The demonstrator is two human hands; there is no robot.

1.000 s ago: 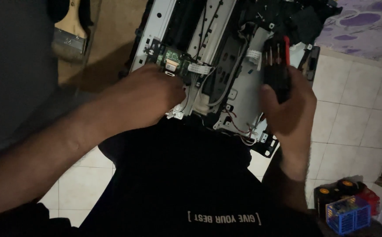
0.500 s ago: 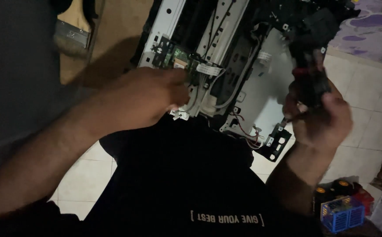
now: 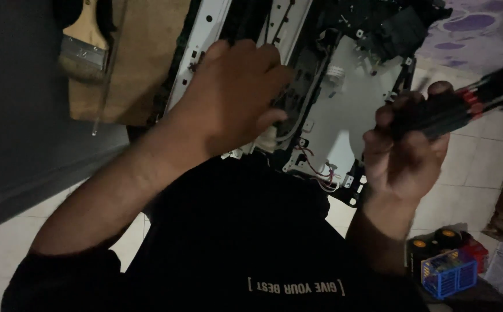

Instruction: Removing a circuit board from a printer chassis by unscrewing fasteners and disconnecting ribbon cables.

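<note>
Two hands [image 3: 234, 98] over tiled floor [image 3: 482, 167]

The screwdriver [image 3: 459, 107] was black with red bands; beside it, the printer chassis [image 3: 349, 115] was pale grey, its wires [image 3: 315, 167] red.

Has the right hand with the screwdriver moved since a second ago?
Yes. The right hand holding the screwdriver has drawn back off the opened machine's metal chassis, out past its right edge.

A paintbrush [image 3: 83, 43] lies on a brown board [image 3: 139, 63], while ink bottles [image 3: 448, 254] sit on the tiled floor [image 3: 482, 173].
</note>
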